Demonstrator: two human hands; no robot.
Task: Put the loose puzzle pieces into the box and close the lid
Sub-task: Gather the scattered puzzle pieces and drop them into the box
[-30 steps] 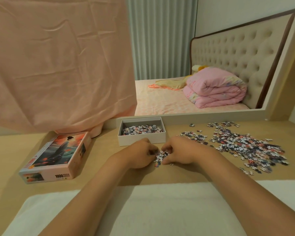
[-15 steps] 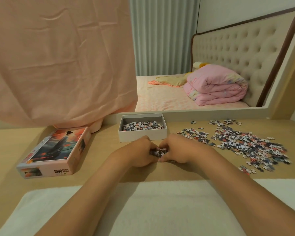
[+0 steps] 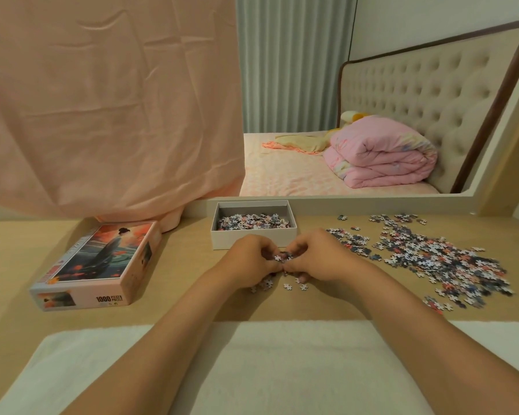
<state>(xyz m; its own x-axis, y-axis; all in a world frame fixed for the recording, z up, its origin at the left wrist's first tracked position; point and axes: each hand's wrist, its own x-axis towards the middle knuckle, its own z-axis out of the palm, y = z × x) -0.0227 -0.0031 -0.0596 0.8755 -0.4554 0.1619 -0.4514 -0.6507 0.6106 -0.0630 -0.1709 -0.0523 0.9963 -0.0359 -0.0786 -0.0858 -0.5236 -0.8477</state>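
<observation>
Centre of frame: left hand (image 3: 249, 262) & right hand (image 3: 318, 259) are cupping together, fingers curling round a small clump of puzzle pieces (image 3: 282, 257), low over the table (image 3: 177, 283). A few strays (image 3: 294, 286) are lying beneath. Step in hand, prob.: scooping a handful for the open box (image 3: 231, 241), sitting just behind the hands w/ pieces inside. Next move is calling for a short carry over the box's near wall w/o spilling. Big loose pile (image 3: 438, 262) is spreading mid right; lid (image 3: 102, 259) is lying left, well apart, leaving open room betw.
</observation>
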